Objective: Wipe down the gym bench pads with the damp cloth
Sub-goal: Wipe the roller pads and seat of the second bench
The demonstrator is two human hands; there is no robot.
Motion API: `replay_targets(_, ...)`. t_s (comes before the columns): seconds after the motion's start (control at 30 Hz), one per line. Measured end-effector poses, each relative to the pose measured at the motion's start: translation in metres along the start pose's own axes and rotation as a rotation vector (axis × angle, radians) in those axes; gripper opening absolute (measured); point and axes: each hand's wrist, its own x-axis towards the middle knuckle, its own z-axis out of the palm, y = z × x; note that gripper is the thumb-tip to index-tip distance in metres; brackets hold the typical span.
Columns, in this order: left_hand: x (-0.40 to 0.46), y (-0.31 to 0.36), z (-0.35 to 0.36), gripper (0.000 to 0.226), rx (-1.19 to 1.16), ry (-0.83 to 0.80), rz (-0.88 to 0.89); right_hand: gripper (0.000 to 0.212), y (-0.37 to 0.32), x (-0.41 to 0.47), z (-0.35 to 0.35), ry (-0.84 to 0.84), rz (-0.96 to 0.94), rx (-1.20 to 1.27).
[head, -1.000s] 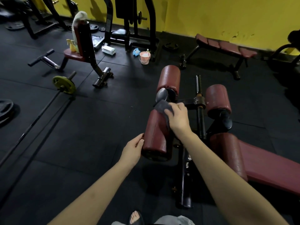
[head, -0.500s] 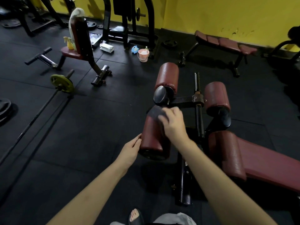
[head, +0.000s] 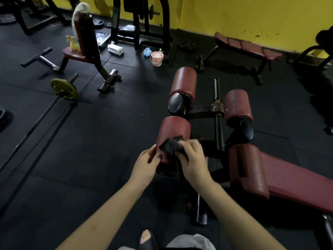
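Black rubber matting covers the gym floor [head: 90, 141] in front of a yellow wall [head: 252, 15], with a barbell [head: 64, 91] lying at the left and an upright seat [head: 84, 40] behind it carrying a pale towel and a yellow spray bottle [head: 72, 43]. Near the middle of the floor stands a small pink bucket [head: 157, 58], and a flat bench [head: 246, 46] sits by the wall. Closest to the person is a maroon leg bench whose long pad [head: 297, 179] runs off to the right, with four roller pads on a dark metal frame [head: 203, 110]. The right hand [head: 193, 162] grasps a dark damp cloth [head: 170, 146] and presses it against the near end of the nearest roller pad [head: 173, 130]. The left hand [head: 146, 164] is curled around that same end of the roller from its left side, thumb and fingertips touching the pad just beside the cloth. Both forearms are bare, and a sandalled foot [head: 146, 239] shows at the bottom edge.
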Motion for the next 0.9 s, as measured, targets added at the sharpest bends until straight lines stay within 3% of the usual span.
replay_targets(0.2, -0.003, -0.002, -0.004, 0.052, -0.031, -0.031, -0.022, 0.032, 0.032, 0.105, 0.004, 0.095, 0.268, 0.041)
replay_targets(0.43, -0.002, -0.005, -0.004, 0.036, -0.179, -0.027, -0.036, 0.025, -0.009, -0.009, -0.001, -0.013, -0.009, 0.001)
replay_targets(0.53, 0.0, -0.007, -0.003, 0.035, -0.203, -0.015, -0.052, 0.027, -0.013, -0.015, -0.006, -0.031, -0.057, -0.037)
replay_targets(0.63, -0.003, -0.009, -0.005, 0.037, -0.148, -0.023, -0.04, 0.029, 0.005, 0.037, 0.006, -0.008, -0.025, -0.083)
replay_targets(0.77, -0.006, -0.009, -0.007, 0.04, -0.085, -0.033, -0.024, 0.031, 0.024, 0.101, 0.004, 0.053, 0.192, -0.01)
replay_targets(0.9, -0.004, -0.006, -0.005, 0.036, 0.012, 0.065, 0.018, 0.031, 0.012, 0.063, 0.003, 0.057, 0.128, 0.021)
